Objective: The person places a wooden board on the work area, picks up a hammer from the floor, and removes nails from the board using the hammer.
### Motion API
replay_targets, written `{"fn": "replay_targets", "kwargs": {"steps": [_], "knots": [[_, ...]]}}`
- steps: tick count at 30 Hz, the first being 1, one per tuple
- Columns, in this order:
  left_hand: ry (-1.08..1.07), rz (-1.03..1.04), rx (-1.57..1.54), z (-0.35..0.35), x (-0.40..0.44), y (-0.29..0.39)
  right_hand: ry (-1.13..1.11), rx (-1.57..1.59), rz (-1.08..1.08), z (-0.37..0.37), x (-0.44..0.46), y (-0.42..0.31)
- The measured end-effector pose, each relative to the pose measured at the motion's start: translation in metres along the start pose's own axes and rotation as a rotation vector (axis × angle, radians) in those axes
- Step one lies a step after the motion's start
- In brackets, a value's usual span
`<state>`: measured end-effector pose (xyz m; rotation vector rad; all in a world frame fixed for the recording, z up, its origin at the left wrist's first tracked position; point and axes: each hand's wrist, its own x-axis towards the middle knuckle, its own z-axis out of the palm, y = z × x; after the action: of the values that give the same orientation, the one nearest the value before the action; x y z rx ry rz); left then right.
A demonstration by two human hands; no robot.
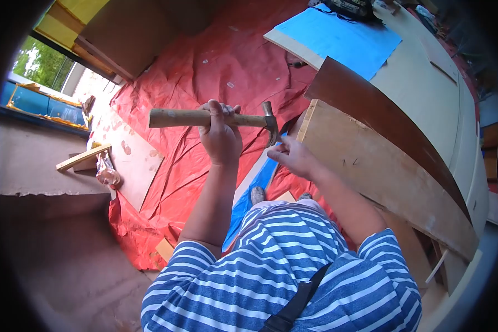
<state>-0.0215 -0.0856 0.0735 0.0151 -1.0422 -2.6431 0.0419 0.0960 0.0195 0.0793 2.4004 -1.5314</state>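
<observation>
My left hand (221, 133) is wrapped around the wooden handle of a hammer (177, 118), which I hold up level in front of me. The hammer's metal head points to the right. Close by the lower end of that head is my right hand (296, 156), its fingers bent and drawn together. Whatever sits between those fingertips, if anything, is too small to make out. Just right of this hand stands a long plywood board (371, 160) with a few small marks on its face.
A curved brown panel (382, 122) leans behind the plywood. Farther back, a blue sheet (337, 36) lies on a pale worktop (420, 72). Wrinkled red sheeting (188, 160) covers the floor, with a blue strip (243, 213) near my feet. At left, a wooden strip (83, 157) rests by a plastic bag (107, 170).
</observation>
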Motion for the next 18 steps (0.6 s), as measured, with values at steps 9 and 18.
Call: {"fn": "replay_targets", "kwargs": {"steps": [9,18], "knots": [[-0.450,0.124,0.483,-0.029,0.008,-0.015,-0.211,0.117,0.029,0.032,-0.021,0.012],[-0.441,-0.116,0.670,-0.048,0.010,-0.071,0.296,-0.836,0.169,0.032,-0.044,0.080]]}}
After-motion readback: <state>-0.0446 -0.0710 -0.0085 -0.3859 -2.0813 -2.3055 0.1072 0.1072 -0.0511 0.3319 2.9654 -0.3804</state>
